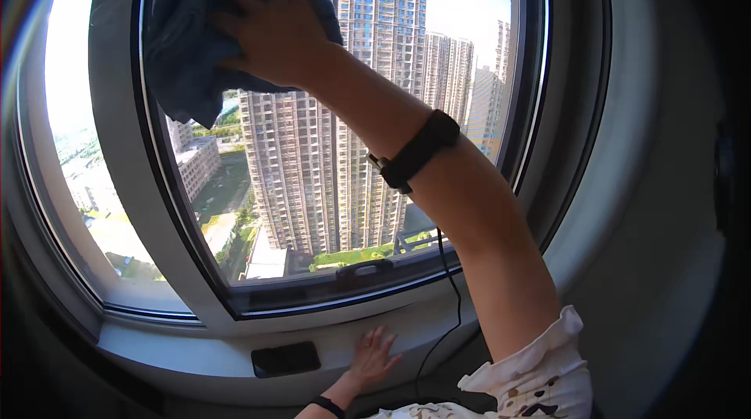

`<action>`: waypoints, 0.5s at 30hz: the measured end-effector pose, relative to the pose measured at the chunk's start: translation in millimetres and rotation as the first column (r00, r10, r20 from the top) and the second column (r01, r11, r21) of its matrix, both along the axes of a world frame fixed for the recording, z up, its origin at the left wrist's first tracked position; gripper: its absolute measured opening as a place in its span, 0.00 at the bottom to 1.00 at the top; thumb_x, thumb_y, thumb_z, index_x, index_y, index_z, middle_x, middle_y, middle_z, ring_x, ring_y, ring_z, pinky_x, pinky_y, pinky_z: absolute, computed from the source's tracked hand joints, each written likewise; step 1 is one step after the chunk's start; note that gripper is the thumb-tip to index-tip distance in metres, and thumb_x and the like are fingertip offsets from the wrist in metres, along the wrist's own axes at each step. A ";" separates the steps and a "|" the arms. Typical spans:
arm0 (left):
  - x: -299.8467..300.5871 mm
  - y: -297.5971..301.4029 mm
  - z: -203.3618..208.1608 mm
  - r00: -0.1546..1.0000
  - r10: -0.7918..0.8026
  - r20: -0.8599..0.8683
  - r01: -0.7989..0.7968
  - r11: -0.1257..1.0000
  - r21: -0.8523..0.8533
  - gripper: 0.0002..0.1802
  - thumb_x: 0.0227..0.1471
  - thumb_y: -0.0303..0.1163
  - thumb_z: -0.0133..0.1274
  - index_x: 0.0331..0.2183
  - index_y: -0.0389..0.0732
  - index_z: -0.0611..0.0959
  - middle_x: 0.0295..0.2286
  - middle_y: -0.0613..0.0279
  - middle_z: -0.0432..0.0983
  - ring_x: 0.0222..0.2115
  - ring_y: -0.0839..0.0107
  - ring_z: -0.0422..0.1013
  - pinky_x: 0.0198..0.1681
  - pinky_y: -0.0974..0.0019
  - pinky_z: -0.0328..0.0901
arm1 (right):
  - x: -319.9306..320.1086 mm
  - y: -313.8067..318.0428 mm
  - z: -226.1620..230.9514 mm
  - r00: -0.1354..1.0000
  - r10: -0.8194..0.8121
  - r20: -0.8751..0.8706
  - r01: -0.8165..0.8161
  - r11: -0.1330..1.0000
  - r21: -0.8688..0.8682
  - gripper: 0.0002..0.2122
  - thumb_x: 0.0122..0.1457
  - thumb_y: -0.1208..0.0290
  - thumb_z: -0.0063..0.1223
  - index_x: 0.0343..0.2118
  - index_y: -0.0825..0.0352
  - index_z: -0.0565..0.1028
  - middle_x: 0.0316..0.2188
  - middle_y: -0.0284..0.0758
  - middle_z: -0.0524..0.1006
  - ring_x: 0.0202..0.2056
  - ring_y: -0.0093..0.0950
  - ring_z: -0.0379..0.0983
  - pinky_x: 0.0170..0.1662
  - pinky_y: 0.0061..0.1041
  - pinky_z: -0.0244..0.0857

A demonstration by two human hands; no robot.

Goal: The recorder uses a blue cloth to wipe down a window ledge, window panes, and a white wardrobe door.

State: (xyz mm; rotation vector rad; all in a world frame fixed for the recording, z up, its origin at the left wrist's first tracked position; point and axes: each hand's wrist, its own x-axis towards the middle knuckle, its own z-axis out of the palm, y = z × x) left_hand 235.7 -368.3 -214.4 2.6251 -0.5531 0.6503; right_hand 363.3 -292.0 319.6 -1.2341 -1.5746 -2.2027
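Observation:
High on the window pane [344, 192], a dark blue cloth [176, 51] is pressed against the glass at the upper left. My right hand [274, 39] holds it there with fingers spread across it; the arm reaches up from the lower right. One corner of the cloth hangs down below the hand. Down on the white windowsill [211, 354], my left hand [372, 358] rests palm down with its fingers apart, holding nothing. A black phone [286, 359] lies on the sill just left of that hand.
A grey-white window frame [129, 129] with black seals surrounds the pane, and a dark handle [364, 269] sits along its bottom. A thin black cable [458, 305] hangs past the sill. Tall buildings [297, 176] stand outside. A wall [649, 223] runs along the right.

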 end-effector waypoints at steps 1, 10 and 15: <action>3.8 -2.3 0.8 1.000 -0.010 -0.013 0.010 1.000 -0.004 0.29 0.48 0.55 0.46 0.48 0.49 0.68 0.51 0.56 0.54 0.49 0.56 0.53 0.51 0.48 0.48 | 4.9 -6.2 7.5 1.000 -0.012 0.003 0.012 1.000 0.001 0.21 0.40 0.51 0.59 0.40 0.47 0.76 0.48 0.36 0.68 0.58 0.45 0.49 0.53 0.62 0.38; 13.8 -17.2 -19.1 0.996 0.086 -0.014 -0.085 0.994 0.068 0.28 0.47 0.55 0.45 0.45 0.45 0.71 0.50 0.55 0.56 0.52 0.56 0.49 0.54 0.44 0.42 | 59.8 -174.8 66.3 0.916 -0.296 -0.269 0.361 0.903 0.235 0.29 0.50 0.58 0.52 0.53 0.67 0.62 0.56 0.46 0.57 0.59 0.46 0.45 0.58 0.46 0.41; 14.1 -18.5 -19.9 0.973 0.215 -0.078 -0.208 0.974 0.094 0.33 0.46 0.59 0.45 0.48 0.48 0.70 0.52 0.55 0.57 0.54 0.55 0.50 0.53 0.43 0.43 | 147.2 -285.5 86.8 0.832 -0.399 -0.384 0.542 0.730 0.416 0.21 0.52 0.57 0.49 0.45 0.68 0.69 0.43 0.48 0.71 0.48 0.45 0.64 0.52 0.41 0.53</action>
